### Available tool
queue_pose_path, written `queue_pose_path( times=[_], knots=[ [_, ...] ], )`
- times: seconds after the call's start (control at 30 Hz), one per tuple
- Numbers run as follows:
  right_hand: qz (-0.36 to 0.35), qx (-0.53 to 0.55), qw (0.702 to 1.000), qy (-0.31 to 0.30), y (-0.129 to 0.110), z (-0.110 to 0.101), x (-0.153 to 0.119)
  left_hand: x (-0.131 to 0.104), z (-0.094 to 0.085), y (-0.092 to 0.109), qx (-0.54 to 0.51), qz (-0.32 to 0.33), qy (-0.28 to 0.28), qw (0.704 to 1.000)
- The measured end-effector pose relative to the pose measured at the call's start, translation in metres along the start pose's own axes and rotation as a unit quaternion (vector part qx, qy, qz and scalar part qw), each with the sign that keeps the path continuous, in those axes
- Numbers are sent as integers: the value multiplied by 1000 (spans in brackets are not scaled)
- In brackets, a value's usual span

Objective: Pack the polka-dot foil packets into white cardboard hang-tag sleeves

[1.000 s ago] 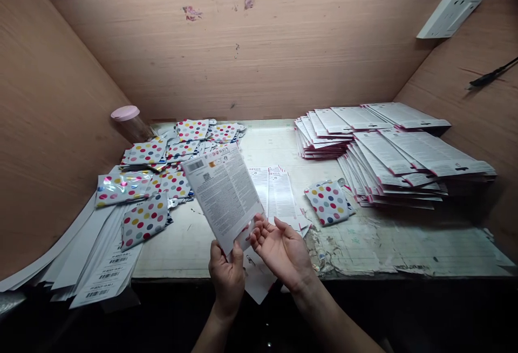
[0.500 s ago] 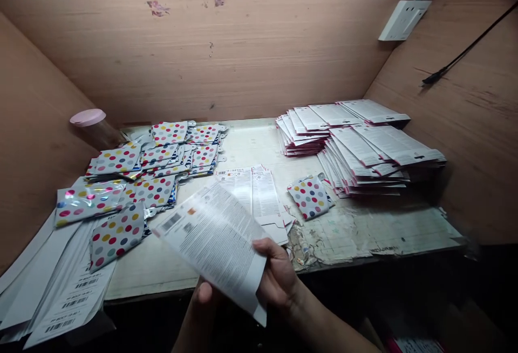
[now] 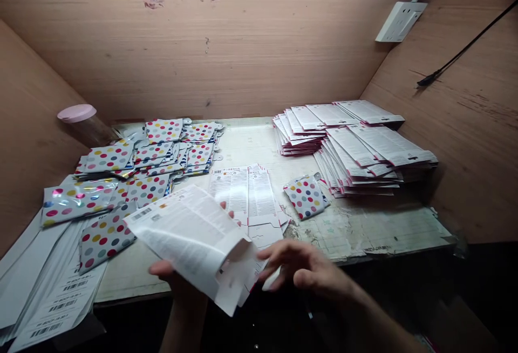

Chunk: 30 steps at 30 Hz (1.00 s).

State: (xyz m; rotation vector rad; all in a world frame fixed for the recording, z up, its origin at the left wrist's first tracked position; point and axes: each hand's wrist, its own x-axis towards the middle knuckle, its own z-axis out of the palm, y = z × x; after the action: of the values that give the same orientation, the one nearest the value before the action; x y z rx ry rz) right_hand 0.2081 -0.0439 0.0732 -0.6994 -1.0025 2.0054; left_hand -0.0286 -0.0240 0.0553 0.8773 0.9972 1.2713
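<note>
My left hand [image 3: 178, 280] supports a white printed carton [image 3: 190, 234] from below, its thumb at the near edge and fingertips showing past the far edge. The carton's right end gapes and its flaps stick out. Close to those flaps is my right hand [image 3: 303, 266], fingers apart and slightly bent; whether a fingertip touches a flap is unclear. Behind the carton lie flat printed cartons [image 3: 261, 196] on the worn table [image 3: 246, 140]. To their right lies a single polka-dot pouch [image 3: 306, 197].
Piles of polka-dot pouches [image 3: 151, 154] cover the left side, beside a pink-lidded jar [image 3: 81, 123]. Barcode label sheets [image 3: 60, 301] lie front left. Stacked cartons [image 3: 364, 148] with red edges fill the back right. A socket [image 3: 400, 22] and a black cable [image 3: 449, 67] are on the walls.
My right hand has let go of the carton's right end and sits just right of it. The carton has shifted left in my left hand, and its end has opened up.
</note>
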Motion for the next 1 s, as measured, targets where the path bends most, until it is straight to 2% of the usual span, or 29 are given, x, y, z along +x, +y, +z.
queue_pose_path(
  times=[0.03, 0.07, 0.1, 0.17, 0.23, 0.3, 0.4, 0.47, 0.53, 0.63, 0.7, 0.73, 0.8, 0.9, 0.93, 1.0],
  knots=[
    [-57, -167, 983, 40, -11, -26, -5, -3, -3, 6, -24, 0, 19, 1000],
    [-111, -316, 938, 91, -22, -54, -7, -5, -4, 12, -52, -2, 35, 998],
    [-134, -438, 882, 113, -31, -81, -7, -6, -3, 16, -81, -4, 46, 996],
    [-119, -610, 780, 80, -42, -129, 0, -7, 2, 21, -130, -11, 63, 989],
    [-92, -700, 708, 24, -43, -160, 13, -7, 11, 22, -163, -23, 63, 984],
    [-84, -739, 669, 1, -38, -178, 28, -8, 19, 22, -187, -38, 60, 980],
    [-108, -743, 658, 48, -29, -184, 45, -7, 25, 21, -197, -48, 55, 978],
    [-125, -734, 661, 88, -27, -176, 49, -5, 23, 20, -189, -51, 52, 979],
    [-170, -712, 672, 111, -28, -151, 44, -1, 19, 18, -166, -34, 75, 983],
    [-303, -645, 696, 88, -31, -88, 25, 7, 12, 14, -142, 5, 104, 984],
    [-356, -634, 687, 13, -32, -41, 11, 10, 9, 10, -154, 7, 83, 984],
    [-360, -654, 665, -25, -31, -20, 6, 10, 8, 8, -169, 1, 63, 984],
    [-345, -726, 593, -54, -25, 10, 3, 9, 9, 4, -205, -15, 21, 978],
    [-304, -829, 470, -13, -11, 30, 12, 3, 13, -2, -241, -23, -18, 970],
    [-293, -846, 444, -1, -7, 33, 16, 1, 14, -4, -243, -21, -24, 969],
    [-274, -862, 425, 17, 1, 38, 23, -2, 18, -5, -242, -13, -30, 970]
  ],
)
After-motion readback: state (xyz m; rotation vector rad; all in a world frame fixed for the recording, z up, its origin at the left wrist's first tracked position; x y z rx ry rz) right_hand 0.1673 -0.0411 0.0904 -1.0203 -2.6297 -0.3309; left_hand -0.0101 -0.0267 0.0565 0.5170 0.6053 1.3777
